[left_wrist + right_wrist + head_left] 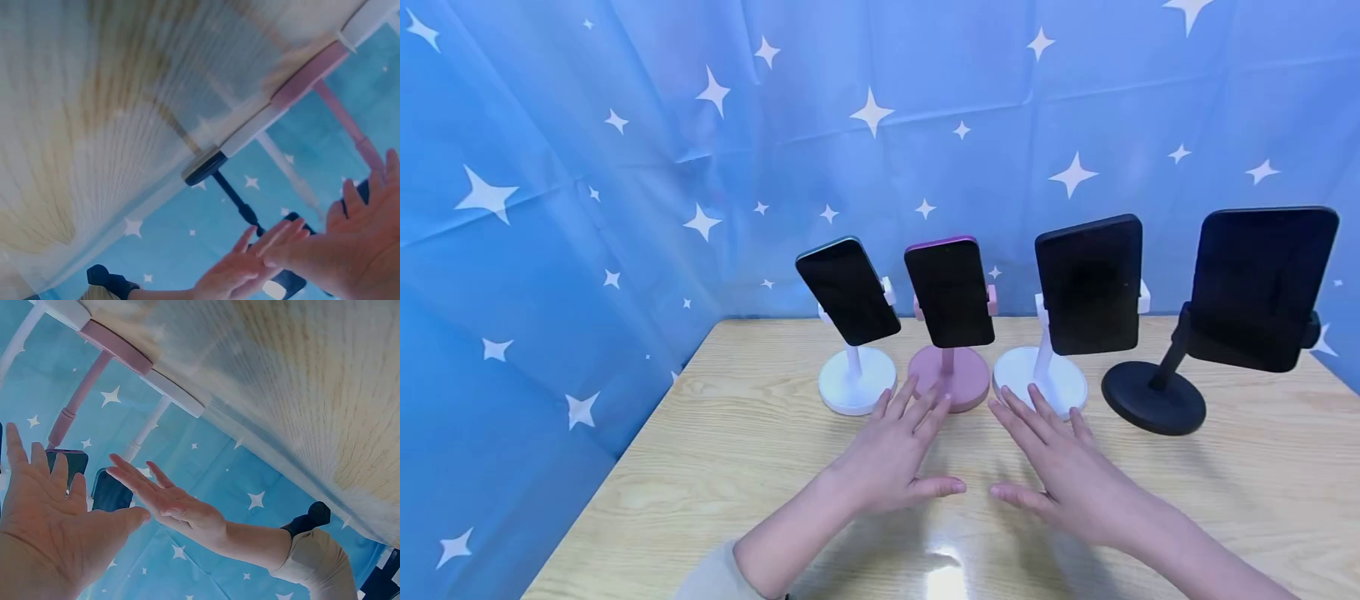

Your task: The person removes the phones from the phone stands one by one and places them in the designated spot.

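1. Head view showed the left hand (886, 465), fingers spread wide, near the pink round-based phone stand (972, 379).
2. Right hand (1075, 482), also wide, lay near the right-hand white round-based stand (1066, 382); contact was unclear.
3. Both stood on the pale wooden bench (737, 383).

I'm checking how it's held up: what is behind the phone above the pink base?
In the head view, pink clamp ends peek out on both sides of the phone, some pink stem shows below it, and starry blue cloth hangs beyond. The phone's back is hidden.
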`<state>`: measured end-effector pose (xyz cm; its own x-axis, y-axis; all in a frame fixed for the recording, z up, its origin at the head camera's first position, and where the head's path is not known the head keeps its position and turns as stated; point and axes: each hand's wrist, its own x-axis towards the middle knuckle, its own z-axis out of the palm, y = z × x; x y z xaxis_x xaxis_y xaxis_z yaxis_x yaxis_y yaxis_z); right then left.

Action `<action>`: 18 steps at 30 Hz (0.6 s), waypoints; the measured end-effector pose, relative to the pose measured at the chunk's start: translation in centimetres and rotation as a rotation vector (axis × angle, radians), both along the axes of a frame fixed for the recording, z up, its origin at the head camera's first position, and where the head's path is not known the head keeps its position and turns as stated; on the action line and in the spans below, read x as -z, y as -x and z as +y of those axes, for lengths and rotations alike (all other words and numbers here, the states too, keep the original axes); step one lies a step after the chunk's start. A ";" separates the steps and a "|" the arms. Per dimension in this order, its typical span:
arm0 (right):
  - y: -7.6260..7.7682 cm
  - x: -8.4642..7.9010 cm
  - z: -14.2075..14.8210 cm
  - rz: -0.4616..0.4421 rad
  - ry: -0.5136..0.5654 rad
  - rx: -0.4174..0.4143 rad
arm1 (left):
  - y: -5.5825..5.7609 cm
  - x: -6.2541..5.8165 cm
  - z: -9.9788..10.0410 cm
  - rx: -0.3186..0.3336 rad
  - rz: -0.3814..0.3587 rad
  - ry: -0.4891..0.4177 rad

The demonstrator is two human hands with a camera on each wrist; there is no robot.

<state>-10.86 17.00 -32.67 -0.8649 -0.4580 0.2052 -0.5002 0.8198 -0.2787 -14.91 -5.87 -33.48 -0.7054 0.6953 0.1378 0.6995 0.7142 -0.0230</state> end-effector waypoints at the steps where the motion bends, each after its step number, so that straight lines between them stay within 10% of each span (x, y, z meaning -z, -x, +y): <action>1: 0.1 0.1 0.0 0.005 0.007 -0.006 | 0.0 0.1 -0.1 -0.003 0.002 -0.004; 18: 2.3 0.9 -3.9 -0.128 0.313 -0.076 | 0.5 1.3 -3.0 -0.139 -0.093 -0.317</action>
<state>-13.14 13.11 -33.55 -0.8585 -0.4545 0.2376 -0.5014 0.6464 -0.5751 -15.39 -8.86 -34.73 -0.8097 0.5251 0.2622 0.5842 0.7640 0.2738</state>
